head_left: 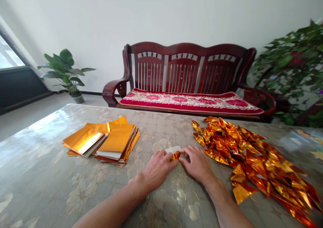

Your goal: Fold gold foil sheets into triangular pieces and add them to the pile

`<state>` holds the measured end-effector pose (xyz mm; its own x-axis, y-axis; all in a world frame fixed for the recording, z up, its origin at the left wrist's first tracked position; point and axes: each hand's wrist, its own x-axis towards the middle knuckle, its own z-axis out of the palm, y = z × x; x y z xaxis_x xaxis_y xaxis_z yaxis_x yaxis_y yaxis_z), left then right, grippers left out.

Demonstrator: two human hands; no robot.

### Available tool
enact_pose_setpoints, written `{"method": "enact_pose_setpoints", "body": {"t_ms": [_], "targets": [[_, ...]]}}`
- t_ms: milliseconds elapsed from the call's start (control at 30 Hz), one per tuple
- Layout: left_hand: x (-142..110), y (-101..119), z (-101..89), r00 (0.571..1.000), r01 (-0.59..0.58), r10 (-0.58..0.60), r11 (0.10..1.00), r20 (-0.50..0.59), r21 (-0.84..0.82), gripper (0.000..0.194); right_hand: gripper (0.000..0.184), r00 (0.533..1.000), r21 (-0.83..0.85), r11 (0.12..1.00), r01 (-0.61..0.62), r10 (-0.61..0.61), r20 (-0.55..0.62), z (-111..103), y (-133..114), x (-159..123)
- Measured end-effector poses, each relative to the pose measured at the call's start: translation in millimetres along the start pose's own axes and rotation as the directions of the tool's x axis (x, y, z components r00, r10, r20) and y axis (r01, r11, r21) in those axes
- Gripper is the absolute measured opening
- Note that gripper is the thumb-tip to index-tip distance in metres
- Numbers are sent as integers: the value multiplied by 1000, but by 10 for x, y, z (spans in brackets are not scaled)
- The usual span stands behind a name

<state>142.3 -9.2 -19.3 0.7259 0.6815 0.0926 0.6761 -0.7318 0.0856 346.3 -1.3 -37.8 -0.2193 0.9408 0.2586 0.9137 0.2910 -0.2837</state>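
Observation:
Near the middle of the table, my left hand point(159, 165) and my right hand point(197, 162) meet over one sheet of gold foil paper point(176, 155). Its white back shows beyond my fingers, and a gold part is folded or rolled towards me. The fingers of both hands are closed on it, the left from its left side and the right from its right end. Part of the sheet is hidden under my fingers. Left of my hands lie stacks of flat gold foil sheets point(117, 138). To the right spreads a heap of folded gold foil pieces point(254, 157).
A patterned cover lies over the table point(83, 191). Behind it stands a dark red wooden bench point(184, 69) with a red floral cushion point(191, 101). A potted plant point(67, 69) is at the left, leafy greenery point(297, 59) at the right. Clear plastic packaging point(300, 138) rests at the table's right.

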Motion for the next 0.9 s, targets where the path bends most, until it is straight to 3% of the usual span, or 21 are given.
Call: {"method": "enact_pose_setpoints", "body": {"t_ms": [333,900], "targets": [[-1,48,47,1000,5,-5,1000,-7,-23,29,11,999,-27,998,-48,48,-21,28,-51,27],[-30,186,156,991,130,-132,989,-29,-69,28,17,999,-74,997,20,-22,-27,32,-24,-21]]}}
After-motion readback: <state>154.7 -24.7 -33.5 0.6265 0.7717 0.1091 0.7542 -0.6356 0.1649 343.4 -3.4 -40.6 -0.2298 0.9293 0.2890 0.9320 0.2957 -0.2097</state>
